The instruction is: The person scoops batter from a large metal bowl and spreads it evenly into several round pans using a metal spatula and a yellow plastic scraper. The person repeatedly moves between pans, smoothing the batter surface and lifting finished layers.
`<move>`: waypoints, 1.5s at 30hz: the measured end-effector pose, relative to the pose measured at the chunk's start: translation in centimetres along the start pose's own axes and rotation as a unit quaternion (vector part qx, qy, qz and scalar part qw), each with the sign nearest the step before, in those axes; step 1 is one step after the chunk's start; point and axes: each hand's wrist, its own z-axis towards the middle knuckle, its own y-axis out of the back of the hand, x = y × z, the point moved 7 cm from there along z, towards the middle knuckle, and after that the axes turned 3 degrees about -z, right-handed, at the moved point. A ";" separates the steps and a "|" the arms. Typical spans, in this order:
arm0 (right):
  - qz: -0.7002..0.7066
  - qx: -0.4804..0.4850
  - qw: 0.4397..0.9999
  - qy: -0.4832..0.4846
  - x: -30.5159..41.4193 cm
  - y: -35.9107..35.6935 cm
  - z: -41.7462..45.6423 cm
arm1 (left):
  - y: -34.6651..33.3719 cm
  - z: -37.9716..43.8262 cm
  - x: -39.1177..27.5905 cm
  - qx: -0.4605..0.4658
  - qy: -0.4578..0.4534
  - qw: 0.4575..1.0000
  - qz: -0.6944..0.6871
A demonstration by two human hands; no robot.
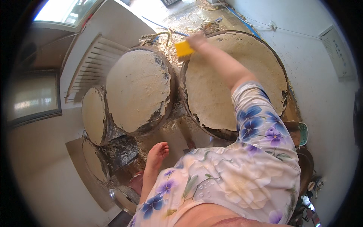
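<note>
My right hand (197,40) grips a yellow scraper (183,49) at the far left rim of the large round griddle (183,72) on the right. A thin pale sheet of batter (212,93) covers most of that griddle, with dark ragged gaps near its edge. Beside it on the left, a second round griddle (173,85) bears a similar pale sheet (137,88). Held low in front of my body, my left hand (158,151) has its fingers curled and nothing visible in it. Whether the scraper touches the batter cannot be told.
Smaller coated griddles (93,116) (95,161) stand at the left. Dry flakes (181,31) litter the area beyond the griddles, near a yellow hose (169,38). A slatted rack (93,65) leans at the left wall. A green-rimmed container (303,134) sits at the right.
</note>
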 end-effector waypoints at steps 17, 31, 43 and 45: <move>0.235 0.100 0.967 0.014 19.2 2.1 -35.5 | -2.2 4.3 -1.0 0.244 -0.014 0.969 0.029; 0.184 -0.189 0.956 0.131 27.1 0.7 -23.7 | 11.7 1.5 3.6 0.112 -0.044 0.989 -0.081; 0.379 -0.211 0.824 -0.365 9.2 -0.4 -1.0 | 19.2 -3.4 11.1 -0.067 0.014 0.973 -0.219; 0.392 -0.199 0.829 -0.346 8.9 -0.2 -1.5 | 19.0 -3.0 11.0 -0.056 0.017 0.971 -0.233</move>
